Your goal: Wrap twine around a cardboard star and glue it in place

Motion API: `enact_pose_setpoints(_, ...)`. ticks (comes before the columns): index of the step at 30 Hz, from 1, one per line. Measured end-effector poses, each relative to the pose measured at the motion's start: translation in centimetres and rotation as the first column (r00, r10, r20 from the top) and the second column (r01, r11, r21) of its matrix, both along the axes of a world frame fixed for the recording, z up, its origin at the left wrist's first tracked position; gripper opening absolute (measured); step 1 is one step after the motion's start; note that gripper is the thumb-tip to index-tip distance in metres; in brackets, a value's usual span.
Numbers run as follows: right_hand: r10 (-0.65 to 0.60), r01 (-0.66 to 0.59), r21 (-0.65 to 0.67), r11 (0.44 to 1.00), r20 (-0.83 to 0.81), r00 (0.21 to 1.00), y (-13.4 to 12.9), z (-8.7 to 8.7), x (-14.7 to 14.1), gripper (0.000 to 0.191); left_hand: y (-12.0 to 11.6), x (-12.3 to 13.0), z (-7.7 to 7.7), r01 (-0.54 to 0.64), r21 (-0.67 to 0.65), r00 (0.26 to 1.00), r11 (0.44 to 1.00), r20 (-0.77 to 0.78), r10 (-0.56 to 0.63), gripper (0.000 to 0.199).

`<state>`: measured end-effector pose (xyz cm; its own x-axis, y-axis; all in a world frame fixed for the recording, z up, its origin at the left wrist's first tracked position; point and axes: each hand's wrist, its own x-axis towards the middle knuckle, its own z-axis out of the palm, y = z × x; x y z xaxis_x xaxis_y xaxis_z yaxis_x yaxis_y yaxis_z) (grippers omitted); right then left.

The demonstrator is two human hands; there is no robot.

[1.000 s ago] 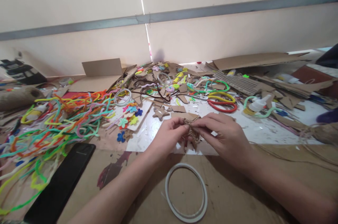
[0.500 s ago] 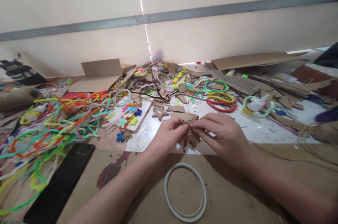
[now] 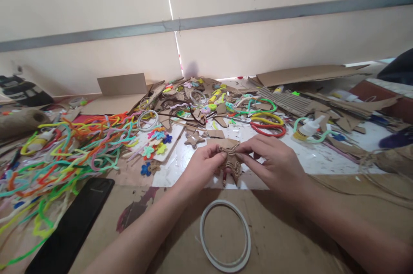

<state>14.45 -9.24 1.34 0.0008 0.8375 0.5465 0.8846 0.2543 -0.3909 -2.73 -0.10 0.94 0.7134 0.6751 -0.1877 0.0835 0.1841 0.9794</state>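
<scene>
Between my two hands is a small cardboard star (image 3: 232, 161) with brown twine laid along it in rows. My left hand (image 3: 205, 163) pinches its left side between thumb and fingers. On the other side, the thumb and fingertips of my right hand (image 3: 274, 160) press together at the star's right edge, on the twine. The ends of the fingers partly hide the star. A thin dark red stick-like piece (image 3: 224, 177) shows just under it. Nearer to me, a roll of white tape (image 3: 202, 233) lies flat on the cardboard sheet (image 3: 174, 239).
Tangled coloured pipe cleaners (image 3: 87, 149) and a black phone (image 3: 72, 226) lie at left. Flower shapes (image 3: 158, 140), a cardboard star (image 3: 194, 139) and scissors with red and yellow handles (image 3: 269, 127) lie beyond my hands. Right stand a glue bottle (image 3: 310, 127) and a twine ball (image 3: 395, 162).
My right fingertips have shifted slightly on the star, and more of its twine-covered face shows. My left hand keeps its grip. The view has moved a little.
</scene>
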Motion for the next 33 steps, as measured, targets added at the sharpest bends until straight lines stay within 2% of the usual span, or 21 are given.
enact_pose_setpoints(7,0.003,-0.003,-0.021,1.000,0.014,1.000,0.1,-0.2,0.0,0.013,0.3,0.1,-0.5,-0.008,-0.006,1.000,1.000,-0.014,0.008,0.019)
enact_pose_setpoints(12,-0.022,0.022,-0.031,0.999,-0.009,1.000,0.0,-0.2,-0.1,0.008,0.2,0.1,-0.4,-0.003,0.010,1.000,1.000,0.001,0.003,0.015)
enact_pose_setpoints(15,-0.030,0.025,-0.054,0.998,-0.084,0.996,0.1,-0.1,0.0,0.009,0.2,0.0,-0.3,0.004,0.004,1.000,1.000,-0.002,-0.004,0.014)
enact_pose_setpoints(19,-0.038,-0.007,-0.162,0.987,-0.272,0.962,0.4,0.0,0.3,0.021,0.3,0.0,-0.4,0.034,0.030,0.999,0.999,-0.003,-0.034,0.015)
enact_pose_setpoints(21,-0.051,-0.038,-0.240,0.970,-0.353,0.934,0.6,-0.1,0.5,0.023,0.5,-0.1,-0.5,0.045,0.053,0.999,0.998,-0.008,-0.045,0.017)
enact_pose_setpoints(24,-0.053,-0.102,-0.329,0.939,-0.433,0.900,0.8,-0.1,0.6,0.016,0.6,-0.2,-0.7,0.072,0.102,0.997,0.992,-0.032,-0.069,0.019)
enact_pose_setpoints(29,-0.060,-0.109,-0.357,0.928,-0.431,0.901,0.6,0.1,0.4,0.010,0.7,-0.4,-1.0,0.104,0.159,0.991,0.982,-0.105,-0.088,0.022)
enact_pose_setpoints(31,-0.042,-0.115,-0.353,0.929,-0.406,0.913,0.5,0.3,0.2,0.009,0.6,-0.5,-1.3,0.095,0.234,0.988,0.968,-0.144,-0.063,0.025)
enact_pose_setpoints(33,-0.020,-0.133,-0.349,0.928,-0.401,0.916,0.4,0.3,0.0,0.010,0.6,-0.6,-1.5,0.102,0.361,0.980,0.927,-0.194,-0.033,0.023)
